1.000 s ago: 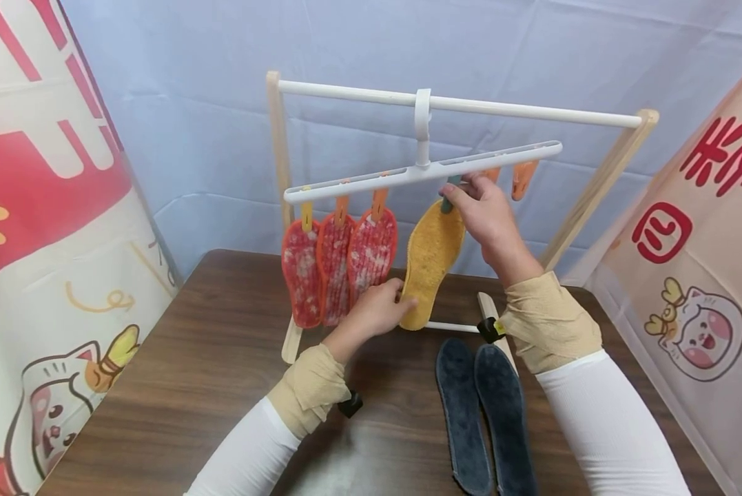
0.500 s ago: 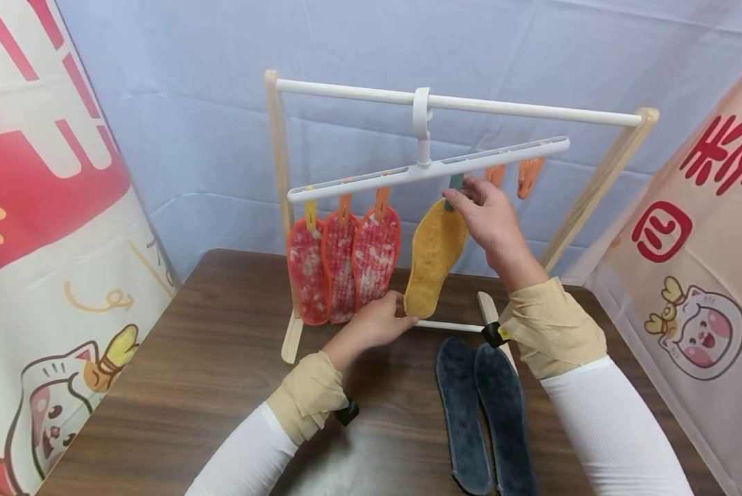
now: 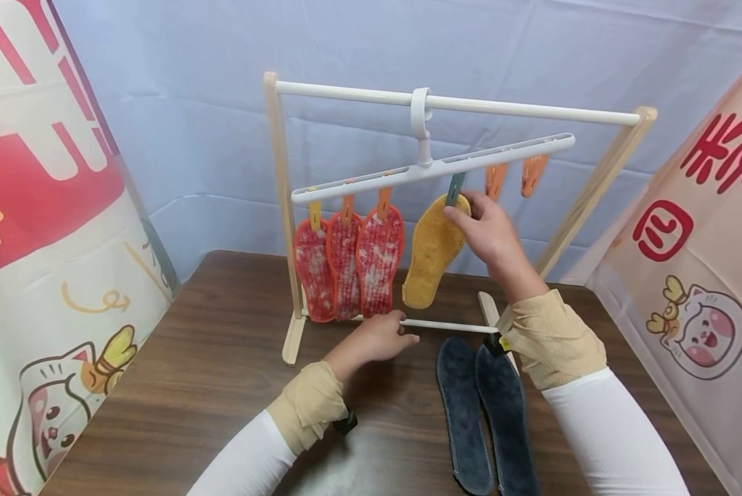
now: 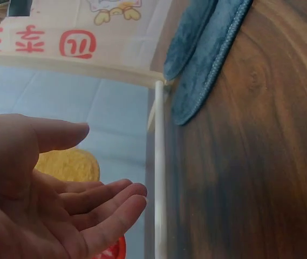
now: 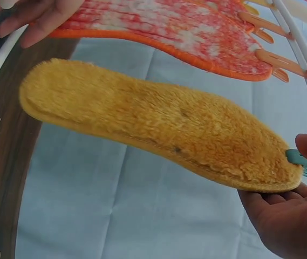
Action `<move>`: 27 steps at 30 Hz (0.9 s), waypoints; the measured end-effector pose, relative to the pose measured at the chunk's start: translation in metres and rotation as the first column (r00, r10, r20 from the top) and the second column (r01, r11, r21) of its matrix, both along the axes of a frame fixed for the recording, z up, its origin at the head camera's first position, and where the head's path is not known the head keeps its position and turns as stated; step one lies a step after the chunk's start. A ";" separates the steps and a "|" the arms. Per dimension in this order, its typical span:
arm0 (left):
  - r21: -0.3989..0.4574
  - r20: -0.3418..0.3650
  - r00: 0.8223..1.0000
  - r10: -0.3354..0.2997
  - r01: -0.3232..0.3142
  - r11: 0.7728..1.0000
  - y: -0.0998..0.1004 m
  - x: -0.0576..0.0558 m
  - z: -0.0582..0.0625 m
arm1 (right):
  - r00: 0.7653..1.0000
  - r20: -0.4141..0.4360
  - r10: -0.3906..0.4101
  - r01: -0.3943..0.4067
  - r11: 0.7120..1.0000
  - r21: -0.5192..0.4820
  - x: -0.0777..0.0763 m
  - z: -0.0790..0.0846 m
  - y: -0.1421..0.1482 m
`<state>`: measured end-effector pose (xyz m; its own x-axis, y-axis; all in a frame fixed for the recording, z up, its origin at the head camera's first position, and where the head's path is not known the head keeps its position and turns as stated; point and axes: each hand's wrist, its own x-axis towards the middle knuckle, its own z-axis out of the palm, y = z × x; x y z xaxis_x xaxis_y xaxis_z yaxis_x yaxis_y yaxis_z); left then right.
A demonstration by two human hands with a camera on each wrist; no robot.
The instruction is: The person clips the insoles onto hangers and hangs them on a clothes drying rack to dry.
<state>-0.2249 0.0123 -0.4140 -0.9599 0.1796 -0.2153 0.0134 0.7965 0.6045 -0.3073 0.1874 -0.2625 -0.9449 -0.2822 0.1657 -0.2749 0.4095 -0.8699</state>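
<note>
A fuzzy yellow insole [image 3: 433, 255] hangs tilted from a green clothespin [image 3: 456, 189] under the white hanger [image 3: 501, 153]. My right hand [image 3: 493, 231] holds its top edge beside the pin, fingers behind it, as the right wrist view shows the fuzzy insole [image 5: 158, 124] whole. My left hand [image 3: 377, 337] is below the insole's lower end, apart from it. In the left wrist view the left hand [image 4: 50, 199] has its fingers spread and its palm bare. Several red-and-white insoles with orange rims [image 3: 379, 262] hang from yellow and orange clothespins at the hanger's left.
The hanger hooks over the top bar of a wood-and-white rack [image 3: 532, 110]. Two orange clothespins [image 3: 534, 176] hang at its right end with nothing in them. Two dark blue-grey insoles [image 3: 501, 413] lie on the brown table [image 3: 222, 386], near the rack's right foot.
My left hand has let go of the yellow insole's lower end and moved down. My right hand has slid slightly lower, from the green clothespin to the insole's top. The hanger has turned slightly.
</note>
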 end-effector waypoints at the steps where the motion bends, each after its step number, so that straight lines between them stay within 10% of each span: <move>1: -0.006 -0.003 1.000 -0.004 0.004 1.000 0.001 0.001 -0.001 | 1.000 0.003 -0.004 0.004 1.000 0.006 0.000 -0.002 0.001; 27: -0.140 -0.070 0.987 -0.145 0.135 0.981 0.036 0.031 -0.017 | 0.982 0.178 0.059 -0.055 0.998 -0.028 0.009 -0.056 0.029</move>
